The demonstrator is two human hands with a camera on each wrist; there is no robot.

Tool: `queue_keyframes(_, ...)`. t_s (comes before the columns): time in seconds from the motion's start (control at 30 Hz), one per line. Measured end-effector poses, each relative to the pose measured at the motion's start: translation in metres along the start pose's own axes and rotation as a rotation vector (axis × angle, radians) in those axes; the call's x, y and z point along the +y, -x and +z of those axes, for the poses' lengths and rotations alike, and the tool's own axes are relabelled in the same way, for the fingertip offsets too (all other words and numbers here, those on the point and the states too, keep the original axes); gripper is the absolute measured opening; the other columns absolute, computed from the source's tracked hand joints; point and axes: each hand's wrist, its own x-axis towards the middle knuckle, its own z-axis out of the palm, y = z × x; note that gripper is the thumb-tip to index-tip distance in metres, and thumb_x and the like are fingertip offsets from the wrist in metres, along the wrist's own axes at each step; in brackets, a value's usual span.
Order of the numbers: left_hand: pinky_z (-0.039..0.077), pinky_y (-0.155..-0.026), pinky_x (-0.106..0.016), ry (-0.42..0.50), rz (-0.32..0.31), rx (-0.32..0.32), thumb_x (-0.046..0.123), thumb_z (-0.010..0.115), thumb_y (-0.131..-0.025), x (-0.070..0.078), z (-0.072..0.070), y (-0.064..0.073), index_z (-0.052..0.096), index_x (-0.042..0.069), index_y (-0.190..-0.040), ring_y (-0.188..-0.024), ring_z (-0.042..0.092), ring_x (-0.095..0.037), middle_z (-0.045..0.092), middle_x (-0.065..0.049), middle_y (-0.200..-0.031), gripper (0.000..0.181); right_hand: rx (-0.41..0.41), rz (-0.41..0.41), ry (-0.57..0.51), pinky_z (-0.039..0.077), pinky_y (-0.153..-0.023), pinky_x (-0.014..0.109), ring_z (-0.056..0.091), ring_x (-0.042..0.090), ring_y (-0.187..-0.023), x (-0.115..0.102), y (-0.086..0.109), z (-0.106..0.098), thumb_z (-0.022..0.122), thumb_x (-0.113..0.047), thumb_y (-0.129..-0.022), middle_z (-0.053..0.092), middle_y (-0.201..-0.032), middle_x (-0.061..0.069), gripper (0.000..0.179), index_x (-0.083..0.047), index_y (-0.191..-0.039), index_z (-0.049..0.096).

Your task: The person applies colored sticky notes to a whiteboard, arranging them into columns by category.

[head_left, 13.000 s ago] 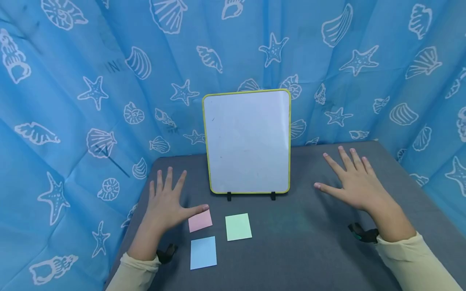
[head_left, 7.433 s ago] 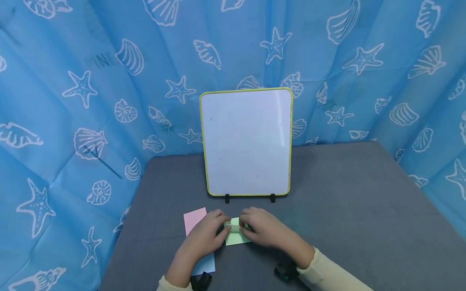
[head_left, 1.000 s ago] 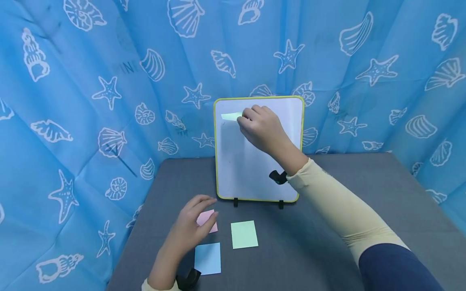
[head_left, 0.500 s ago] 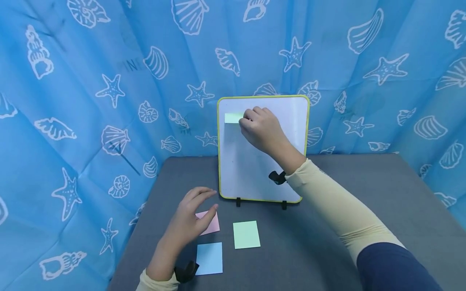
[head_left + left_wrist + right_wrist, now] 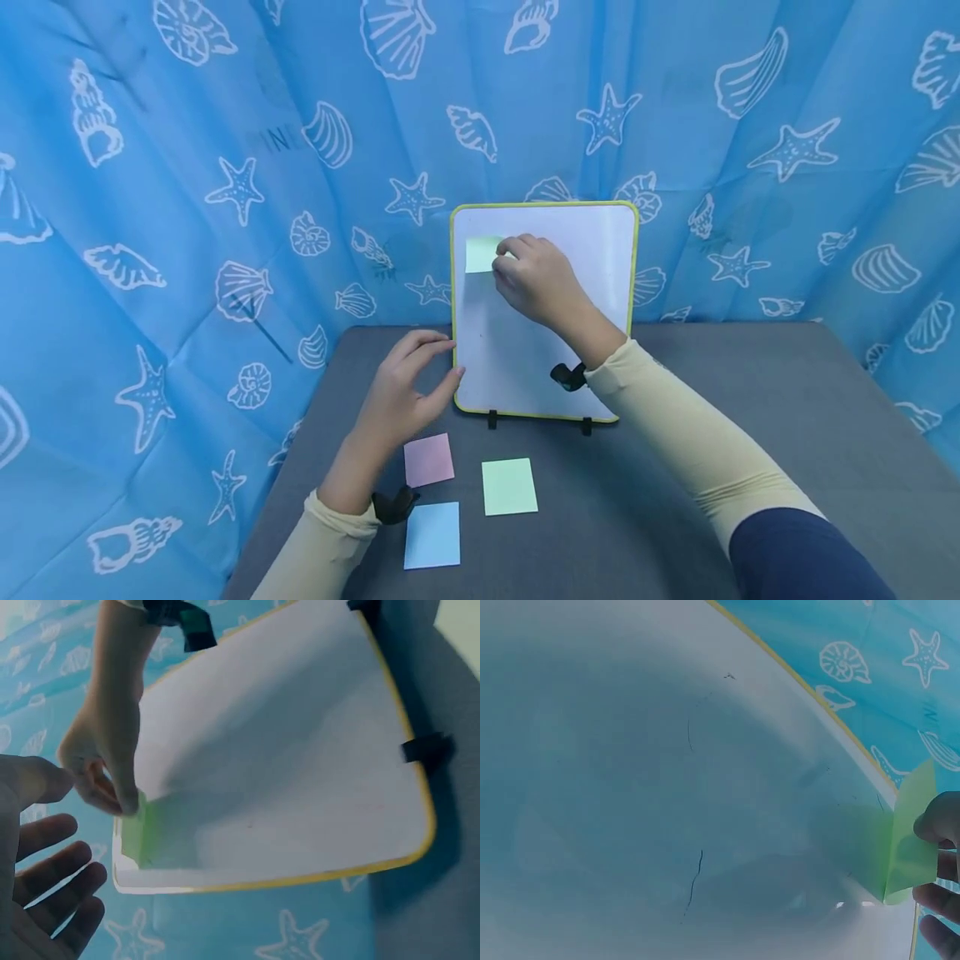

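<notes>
My right hand (image 5: 538, 279) pinches a pale green sticky note (image 5: 480, 255) at the upper left of the whiteboard (image 5: 543, 375). In the right wrist view, the thumb and fingers hold the bent green note (image 5: 912, 832), with one edge against the board's surface. My left hand (image 5: 405, 385) hovers by the board's left edge, fingers loosely bent and holding nothing. The left wrist view has the left hand (image 5: 49, 866) spread apart from the note. Whether all of the note's upper edge sticks to the board is hidden by the right fingers.
On the grey table (image 5: 645, 533) lie a green sticky note pad (image 5: 510, 487), a pink one (image 5: 429, 460) and a blue one (image 5: 432, 535). Black feet (image 5: 492, 419) hold the yellow-rimmed board upright. A blue shell-print curtain (image 5: 300, 125) hangs behind and at the sides.
Earlier both hands worked at the green pad on the table; now a green note is at the board. Over the last second it has tilted to show more face, and my left hand has risen.
</notes>
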Motion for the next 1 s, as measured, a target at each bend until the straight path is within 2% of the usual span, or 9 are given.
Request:
queue_keyframes(0.27, 0.057, -0.102, -0.042, -0.075, 0.028, -0.055, 0.012, 0.066, -0.104, -0.018, 0.008, -0.061, 0.072, -0.001, -0.127, -0.120, 0.065, -0.028, 0.067, -0.015, -0.128, 0.028, -0.043, 0.007, -0.006, 0.062, -0.085, 0.044, 0.073, 0.032, -0.101, -0.002, 0.006, 0.006, 0.077, -0.012, -0.094, 0.077, -0.111, 0.015, 0.013, -0.003, -0.101, 0.081)
queue_keyframes(0.47, 0.056, -0.104, -0.047, -0.222, 0.041, -0.109, 0.009, 0.063, -0.105, -0.038, 0.021, -0.096, 0.066, -0.004, -0.138, -0.129, 0.063, -0.036, 0.062, -0.021, -0.142, 0.036, -0.041, 0.000, 0.003, 0.061, -0.081, 0.044, 0.072, 0.031, -0.099, 0.000, 0.008, 0.011, 0.079, -0.012, -0.092, 0.076, -0.110, 0.014, 0.011, -0.004, -0.099, 0.080)
queue_keyframes(0.6, 0.052, -0.111, -0.051, -0.325, 0.050, -0.157, 0.012, 0.064, -0.105, -0.046, 0.028, -0.110, 0.066, -0.004, -0.140, -0.137, 0.058, -0.040, 0.057, -0.024, -0.150, 0.038, -0.035, -0.008, 0.007, 0.061, -0.079, 0.043, 0.072, 0.031, -0.098, -0.001, 0.009, 0.012, 0.079, -0.012, -0.092, 0.076, -0.109, 0.013, 0.010, -0.005, -0.098, 0.080)
queue_keyframes(0.7, 0.049, -0.114, -0.053, -0.367, 0.063, -0.173, 0.014, 0.066, -0.104, -0.049, 0.032, -0.116, 0.066, -0.005, -0.139, -0.139, 0.055, -0.043, 0.056, -0.025, -0.151, 0.039, -0.036, -0.010, 0.011, 0.061, -0.081, 0.043, 0.072, 0.031, -0.100, -0.002, 0.009, 0.013, 0.079, -0.012, -0.092, 0.076, -0.111, 0.013, 0.010, -0.005, -0.099, 0.080)
queue_keyframes(1.0, 0.046, -0.118, -0.053, -0.377, 0.051, -0.228, 0.023, 0.067, -0.103, -0.052, 0.040, -0.125, 0.061, -0.005, -0.145, -0.145, 0.050, -0.043, 0.050, -0.025, -0.158, 0.051, -0.056, 0.002, 0.021, 0.061, -0.083, 0.046, 0.071, 0.032, -0.105, -0.001, 0.010, 0.014, 0.077, -0.014, -0.095, 0.075, -0.114, 0.013, 0.010, -0.006, -0.099, 0.080)
